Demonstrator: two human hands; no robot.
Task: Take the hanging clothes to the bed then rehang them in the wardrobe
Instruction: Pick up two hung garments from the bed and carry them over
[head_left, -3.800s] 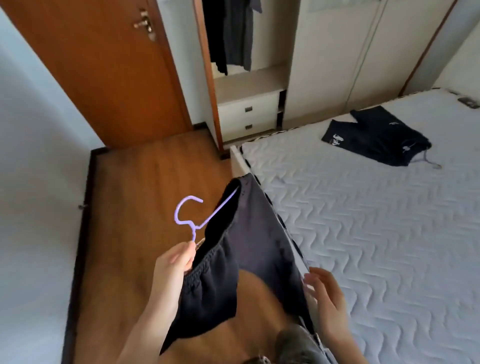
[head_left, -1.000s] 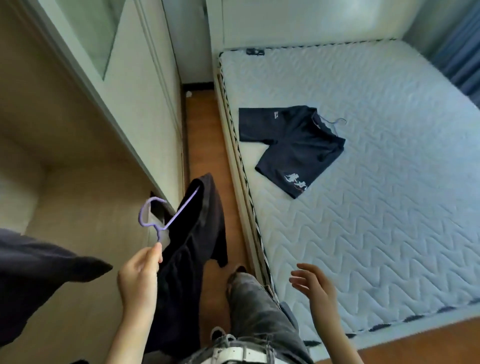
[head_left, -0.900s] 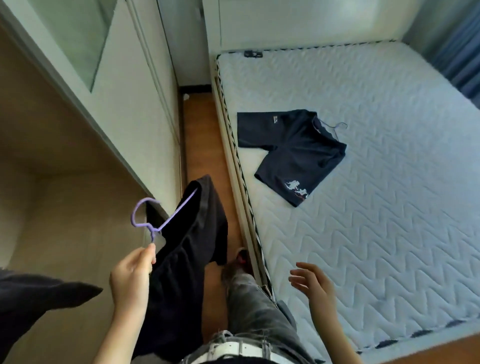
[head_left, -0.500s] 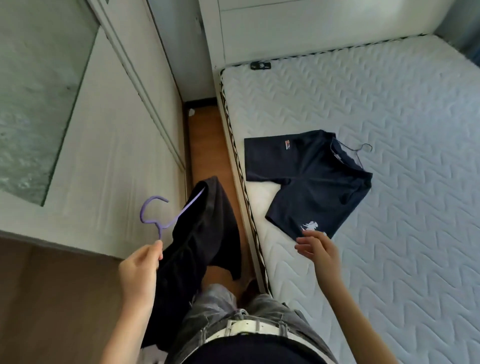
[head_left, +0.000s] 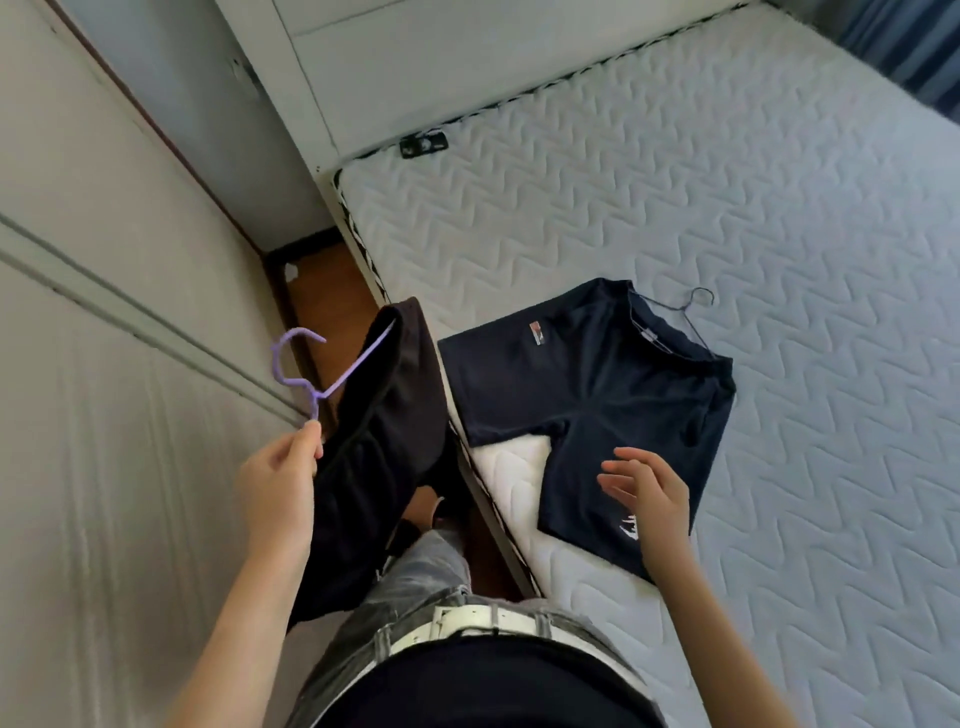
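Observation:
My left hand pinches the stem of a purple hanger, from which a black garment hangs down over the floor beside the bed. A navy T-shirt on a thin dark wire hanger lies flat on the white quilted mattress near its left edge. My right hand hovers with fingers spread just above the lower part of the navy T-shirt, holding nothing.
Closed cream wardrobe doors fill the left side. A narrow strip of wooden floor runs between wardrobe and bed. A small dark object rests at the mattress head by the white headboard. My jeans and white belt are at bottom centre.
I turned from the open wardrobe section toward the bed. My right hand reached forward over the navy T-shirt. My left hand keeps holding the purple hanger with the black garment.

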